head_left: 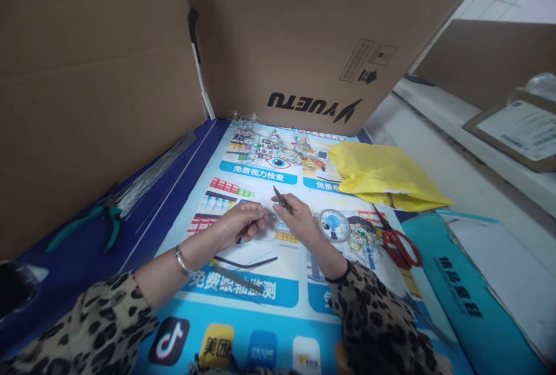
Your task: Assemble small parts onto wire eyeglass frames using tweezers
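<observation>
Over the printed poster sheet [243, 250], my two hands are close together. My left hand [241, 225] is pinched closed; whatever its fingertips hold is too small to make out. In my right hand [297, 221] is a slim dark pointed tool [281, 196], its tip directed up and left; its exact kind is unclear. Just right of that hand lies a round clear roll or dish [333, 225]. Beyond the hands, a loose pile of thin wire pieces with small coloured bits [278, 146] rests on the sheet.
Tall cardboard panels [304, 33] wall off the back and left. Teal-handled pliers [110, 221] and a bundle of thin wires [152, 175] lie at left. Rightward are a yellow bag [386, 172], red-handled scissors [402, 247] and a teal package [460, 288].
</observation>
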{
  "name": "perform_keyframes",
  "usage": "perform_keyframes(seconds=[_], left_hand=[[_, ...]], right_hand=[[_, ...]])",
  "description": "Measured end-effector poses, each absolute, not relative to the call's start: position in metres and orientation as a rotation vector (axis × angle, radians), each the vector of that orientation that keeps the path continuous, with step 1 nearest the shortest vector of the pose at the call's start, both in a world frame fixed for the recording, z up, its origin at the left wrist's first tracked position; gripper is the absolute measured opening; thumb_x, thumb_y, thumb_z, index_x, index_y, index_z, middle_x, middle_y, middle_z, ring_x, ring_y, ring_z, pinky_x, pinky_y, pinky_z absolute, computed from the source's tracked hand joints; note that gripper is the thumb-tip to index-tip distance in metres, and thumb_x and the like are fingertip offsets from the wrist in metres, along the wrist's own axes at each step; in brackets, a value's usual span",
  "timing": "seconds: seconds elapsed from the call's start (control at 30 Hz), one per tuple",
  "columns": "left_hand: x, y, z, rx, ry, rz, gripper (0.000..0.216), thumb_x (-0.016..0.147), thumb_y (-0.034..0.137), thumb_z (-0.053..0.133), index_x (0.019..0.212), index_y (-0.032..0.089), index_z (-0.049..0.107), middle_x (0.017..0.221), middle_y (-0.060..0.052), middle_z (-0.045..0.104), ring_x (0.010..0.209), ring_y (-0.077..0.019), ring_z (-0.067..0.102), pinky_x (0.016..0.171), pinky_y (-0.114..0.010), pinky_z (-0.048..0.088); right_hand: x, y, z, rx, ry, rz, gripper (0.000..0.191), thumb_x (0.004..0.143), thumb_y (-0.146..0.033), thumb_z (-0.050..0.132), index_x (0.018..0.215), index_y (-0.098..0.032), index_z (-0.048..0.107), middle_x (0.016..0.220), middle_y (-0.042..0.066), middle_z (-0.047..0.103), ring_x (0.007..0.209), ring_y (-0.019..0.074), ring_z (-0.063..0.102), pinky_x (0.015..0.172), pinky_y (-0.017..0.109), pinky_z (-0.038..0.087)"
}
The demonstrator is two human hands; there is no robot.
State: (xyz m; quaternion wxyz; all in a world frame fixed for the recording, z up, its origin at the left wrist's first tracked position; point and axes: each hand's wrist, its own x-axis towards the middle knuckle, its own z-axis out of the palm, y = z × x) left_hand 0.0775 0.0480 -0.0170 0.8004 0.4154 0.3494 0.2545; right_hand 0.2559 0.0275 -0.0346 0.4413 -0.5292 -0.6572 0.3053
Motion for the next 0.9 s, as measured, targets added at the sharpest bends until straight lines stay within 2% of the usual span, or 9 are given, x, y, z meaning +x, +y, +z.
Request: perform_keyframes(seconds=[0.13,0.23,0.37,0.5,0.73,0.9], left_hand=[[0.0779,0.0478,-0.0154,0.893,0.789,0.575,0.016,0.071,0.028,0.061,0.071,0.013,0.056,0.056,0.001,0.056,0.031,-0.0033,0.039,0.029,-0.016,0.028],[0.0785,0.0476,-0.0152,0.897,0.828,0.636,0.018,0.070,0.030,0.061,0.069,0.014,0.054,0.056,0.001,0.057,0.033,-0.0041,0.041,0.030,-0.016,0.029],[0.0790,0.0477,-0.0192,0.984,0.891,0.655,0.023,0.073,0.035,0.058,0.065,0.015,0.051,0.048,0.003,0.052,0.033,-0.0056,0.041,0.031,-0.017,0.031],[0.0794,0.0470,-0.0220,1.027,0.912,0.664,0.024,0.074,0.038,0.058,0.068,0.016,0.051,0.051,0.002,0.054,0.037,-0.0076,0.047,0.034,-0.018,0.035],[0.0793,0.0479,-0.0208,1.073,0.916,0.643,0.023,0.074,0.037,0.059,0.072,0.016,0.050,0.058,0.001,0.058,0.040,-0.0084,0.052,0.036,-0.017,0.035],[0.0782,0.0494,-0.0201,1.189,0.893,0.571,0.025,0.075,0.041,0.057,0.076,0.017,0.054,0.054,-0.001,0.059,0.044,-0.0109,0.054,0.038,-0.017,0.035]], right_hand=[[0.2569,0.0272,-0.0317,-1.328,-1.549,0.880,0.015,0.078,-0.033,0.053,0.077,-0.019,0.056,0.068,-0.002,0.051,0.065,0.0115,0.048,0.060,0.023,0.039],[0.2554,0.0260,-0.0296,-1.342,-1.529,0.950,0.015,0.076,-0.034,0.054,0.074,-0.019,0.055,0.063,-0.004,0.047,0.060,0.0102,0.043,0.056,0.022,0.036],[0.2521,0.0241,-0.0268,-1.319,-1.492,1.045,0.016,0.075,-0.035,0.056,0.073,-0.019,0.053,0.062,-0.005,0.046,0.058,0.0094,0.040,0.055,0.022,0.034],[0.2503,0.0241,-0.0252,-1.269,-1.441,1.156,0.015,0.071,-0.032,0.060,0.074,-0.019,0.053,0.065,-0.004,0.049,0.060,0.0092,0.042,0.057,0.022,0.035],[0.2514,0.0262,-0.0267,-1.323,-1.438,1.106,0.013,0.067,-0.028,0.061,0.073,-0.019,0.054,0.063,-0.005,0.050,0.057,0.0088,0.042,0.054,0.022,0.034],[0.2513,0.0261,-0.0290,-1.334,-1.479,1.094,0.011,0.067,-0.027,0.061,0.071,-0.019,0.055,0.062,-0.005,0.050,0.057,0.0091,0.043,0.055,0.022,0.036]])
